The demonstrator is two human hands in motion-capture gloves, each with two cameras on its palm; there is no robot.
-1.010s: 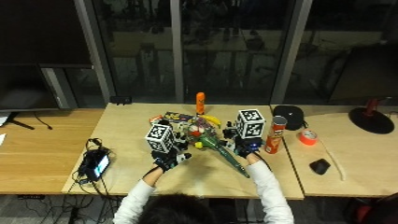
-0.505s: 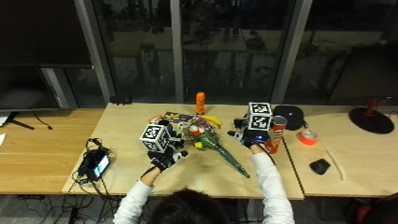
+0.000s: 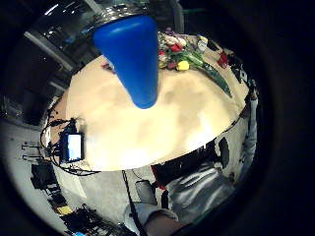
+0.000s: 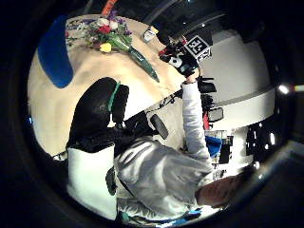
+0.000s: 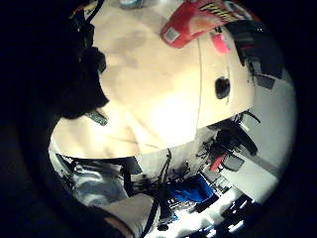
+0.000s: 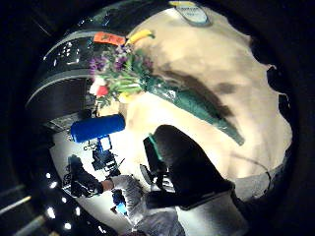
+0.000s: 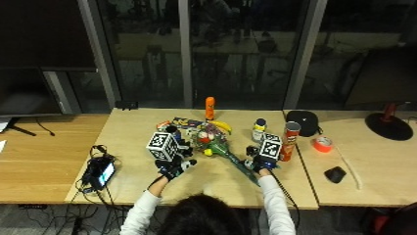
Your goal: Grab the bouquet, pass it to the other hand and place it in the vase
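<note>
The bouquet (image 7: 215, 139) lies flat on the table (image 7: 130, 132), with red, yellow and purple flowers towards the far side. Its green wrap (image 7: 240, 164) points at the near edge. My right hand (image 7: 261, 164) hovers just beside the wrap's stem end, fingers relaxed and holding nothing. In the right thumb side palm view the whole bouquet (image 6: 162, 88) lies untouched. My left hand (image 7: 173, 168) is to the bouquet's left with spread fingers, empty. The tall vase (image 3: 133, 54) stands close in front of the left palm. In the outside view my left hand's marker hides it.
Behind the bouquet stand an orange bottle (image 7: 210, 107), a banana (image 7: 221, 126) and a small white bottle (image 7: 259, 129). A red crisps can (image 7: 289, 142) is next to my right hand. A phone (image 7: 101, 171) lies left; a tape roll (image 7: 320, 143) and mouse (image 7: 334, 174) lie right.
My right hand has come down and back towards me, from beside the flowers to the wrap's stem end. The left hand has barely shifted. The bouquet has not moved.
</note>
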